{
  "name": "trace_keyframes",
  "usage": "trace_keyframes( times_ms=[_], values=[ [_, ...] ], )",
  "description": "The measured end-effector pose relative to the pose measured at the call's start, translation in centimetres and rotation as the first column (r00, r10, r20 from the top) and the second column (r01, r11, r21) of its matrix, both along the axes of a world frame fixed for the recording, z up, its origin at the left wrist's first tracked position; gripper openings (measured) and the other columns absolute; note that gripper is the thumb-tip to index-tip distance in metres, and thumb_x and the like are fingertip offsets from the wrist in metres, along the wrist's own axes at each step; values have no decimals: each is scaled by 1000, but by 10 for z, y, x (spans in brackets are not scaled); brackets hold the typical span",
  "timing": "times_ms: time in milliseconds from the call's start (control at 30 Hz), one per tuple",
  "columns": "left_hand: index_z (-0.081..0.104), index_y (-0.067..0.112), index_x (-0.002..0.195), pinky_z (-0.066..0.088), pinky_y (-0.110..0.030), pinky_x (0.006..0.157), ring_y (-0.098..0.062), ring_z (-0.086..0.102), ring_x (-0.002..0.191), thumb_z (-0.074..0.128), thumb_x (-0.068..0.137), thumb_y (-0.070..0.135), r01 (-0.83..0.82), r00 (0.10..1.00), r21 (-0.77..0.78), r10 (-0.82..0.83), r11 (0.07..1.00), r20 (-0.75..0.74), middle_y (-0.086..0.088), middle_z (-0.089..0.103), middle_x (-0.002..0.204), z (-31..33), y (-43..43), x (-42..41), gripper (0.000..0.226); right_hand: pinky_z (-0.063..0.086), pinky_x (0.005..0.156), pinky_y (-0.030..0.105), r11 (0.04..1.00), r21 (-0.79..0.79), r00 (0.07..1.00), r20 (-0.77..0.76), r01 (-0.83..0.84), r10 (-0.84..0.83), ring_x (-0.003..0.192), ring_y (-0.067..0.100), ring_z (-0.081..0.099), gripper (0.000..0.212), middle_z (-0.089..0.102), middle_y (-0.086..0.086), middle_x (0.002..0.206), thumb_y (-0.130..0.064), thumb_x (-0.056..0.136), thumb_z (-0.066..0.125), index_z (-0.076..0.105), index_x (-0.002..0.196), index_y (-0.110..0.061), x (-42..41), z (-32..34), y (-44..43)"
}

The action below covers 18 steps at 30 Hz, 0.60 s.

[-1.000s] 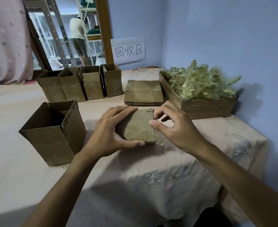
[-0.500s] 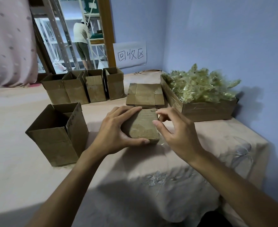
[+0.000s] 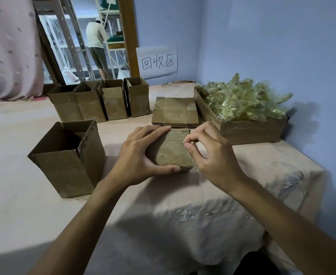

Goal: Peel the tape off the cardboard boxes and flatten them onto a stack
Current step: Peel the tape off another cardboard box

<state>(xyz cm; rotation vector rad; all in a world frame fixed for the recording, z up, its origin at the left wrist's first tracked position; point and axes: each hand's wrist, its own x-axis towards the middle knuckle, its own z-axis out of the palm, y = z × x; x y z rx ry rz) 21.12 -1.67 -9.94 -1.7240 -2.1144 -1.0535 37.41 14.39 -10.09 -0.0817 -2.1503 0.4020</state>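
Note:
A small taped cardboard box [image 3: 172, 150] stands on the cloth-covered table [image 3: 183, 205] in front of me. My left hand [image 3: 137, 155] grips it from the left, fingers over the far edge and thumb along the near edge. At the box's right edge my right hand [image 3: 210, 155] pinches clear tape between thumb and forefinger; the tape is hard to make out. Behind the box lies a stack of flattened boxes [image 3: 175, 112].
An open box [image 3: 68, 157] stands at my left. Several open boxes [image 3: 99, 102] line the back. A shallow cardboard tray [image 3: 248, 129] heaped with crumpled clear tape sits at the right, against the blue wall. A paper sign [image 3: 156, 62] hangs on the wall.
My right thumb and forefinger have closed into a pinch at the box's right edge. The left hand keeps its grip. The camera has tilted down slightly.

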Motion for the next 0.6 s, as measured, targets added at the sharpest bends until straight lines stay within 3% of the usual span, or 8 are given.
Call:
trace_keyframes(
  times_ms=[200, 467, 600],
  values=[
    [55, 28, 147, 41, -31, 107, -7, 46, 125, 74, 64, 78, -11, 1000, 15, 11, 1000, 4, 10, 56, 139, -1, 0, 2, 99, 52, 86, 37, 992, 112, 998, -24, 63, -61, 96, 25, 62, 19, 62, 4, 103, -17, 99, 67, 73, 115, -10, 2, -5, 4],
    [54, 29, 147, 40, -30, 104, -6, 46, 124, 73, 64, 79, -12, 1000, 11, 12, 1000, 2, 14, 54, 137, 0, 1, 2, 99, 51, 83, 40, 987, 154, 999, -27, 44, -40, 92, 26, 61, 5, 59, 5, 97, -12, 96, 70, 74, 97, -10, 1, 2, 6],
    [54, 29, 148, 39, -29, 104, -6, 45, 123, 73, 64, 79, -16, 1000, 14, 16, 1000, 8, 11, 55, 137, 0, 2, 2, 99, 51, 85, 37, 980, 189, 998, -3, 59, -59, 93, 25, 61, 17, 59, 4, 100, -14, 97, 68, 74, 113, -10, 0, 2, 8]
  ],
)
